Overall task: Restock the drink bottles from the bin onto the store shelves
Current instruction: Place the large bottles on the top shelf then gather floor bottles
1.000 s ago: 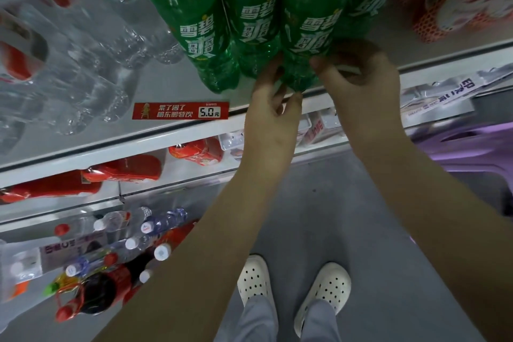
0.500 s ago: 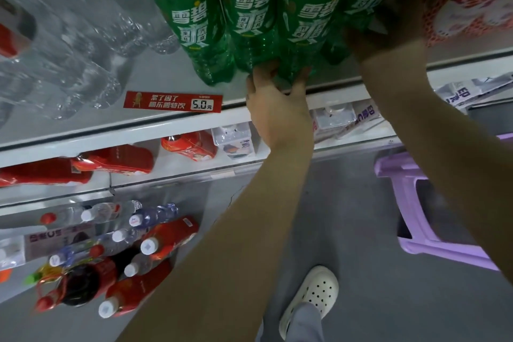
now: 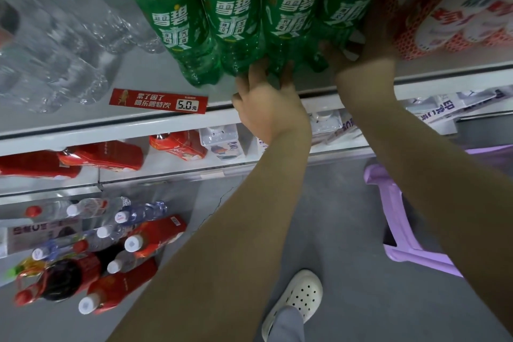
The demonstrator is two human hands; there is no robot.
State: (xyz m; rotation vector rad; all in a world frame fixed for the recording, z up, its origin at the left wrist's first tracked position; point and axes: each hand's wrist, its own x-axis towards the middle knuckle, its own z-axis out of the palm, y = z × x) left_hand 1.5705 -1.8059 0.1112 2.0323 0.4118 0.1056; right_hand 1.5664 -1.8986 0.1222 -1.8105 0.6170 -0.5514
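Observation:
Several big green soda bottles stand in a row on the upper shelf (image 3: 138,126). My left hand (image 3: 266,105) is at the shelf's front edge, its spread fingertips pressing against the base of the third green bottle (image 3: 291,14). My right hand (image 3: 372,36) reaches up in shadow on the right side of the fourth green bottle (image 3: 347,0), wrapped around its lower part, between it and a red-and-white pack (image 3: 458,8). Below left, a heap of mixed drink bottles (image 3: 116,261) lies with caps toward me: red, clear and one dark.
Clear water bottles (image 3: 69,50) fill the upper shelf's left side. A red price tag (image 3: 158,101) sits on the shelf front. Red bottles (image 3: 102,158) and small cartons (image 3: 222,141) lie on the shelf below. A purple plastic stool (image 3: 402,230) stands on the grey floor at right.
The green bottle both hands held at the shelf edge now stands in the row. My right hand moved up along the rightmost bottle; my left stayed at the bases. The view shifted closer.

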